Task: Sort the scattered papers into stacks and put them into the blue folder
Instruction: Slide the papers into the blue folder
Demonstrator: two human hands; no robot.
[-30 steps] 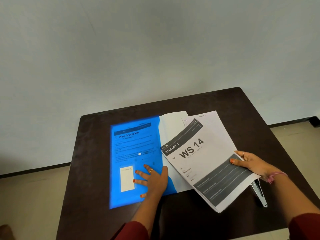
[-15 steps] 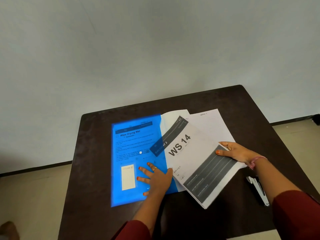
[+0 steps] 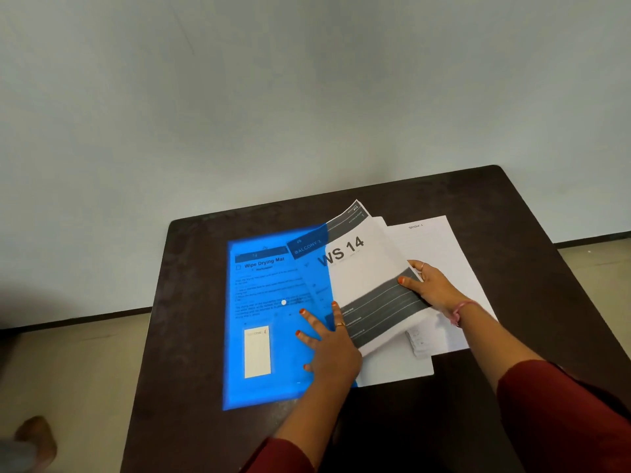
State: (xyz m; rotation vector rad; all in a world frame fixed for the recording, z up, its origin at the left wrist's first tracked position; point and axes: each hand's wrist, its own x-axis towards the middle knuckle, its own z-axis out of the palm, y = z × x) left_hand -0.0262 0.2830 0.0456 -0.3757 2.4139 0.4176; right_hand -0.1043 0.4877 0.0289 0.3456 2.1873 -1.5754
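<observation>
Pale wall and a strip of tiled floor frame a dark brown bench (image 3: pixel 512 213), seen from above by the person working at it. On the bench lies the blue folder (image 3: pixel 263 387), translucent, with a printed sheet headed "Wipe Drying Mat" (image 3: pixel 263 261) showing through its cover, so at least one paper appears already filed.

A stack of papers topped by a page reading "WS 14" (image 3: pixel 355 268) is partway in: its left edge sits under the blue cover, tinted blue there, while most of the stack lies outside to the right, tilted. Beneath and beyond it more white sheets (image 3: pixel 440 247) lie on the bench, one poking out toward the near edge, another spread to the right. These look not yet filed, so the task seems roughly midway, with this stack to be squared and pushed home and the loose sheets to follow.

The left hand (image 3: pixel 327 346) rests flat on the folder's right part, its fingers (image 3: pixel 309 319) straight and spread, pressing the cover down and touching the edge of the stack. The right hand (image 3: pixel 433 288) grips the stack's right side, thumb on top of the dark printed band, the other fingers curled beneath, mostly hidden.

A white label (image 3: pixel 257 353) sits on the folder near its lower left.
</observation>
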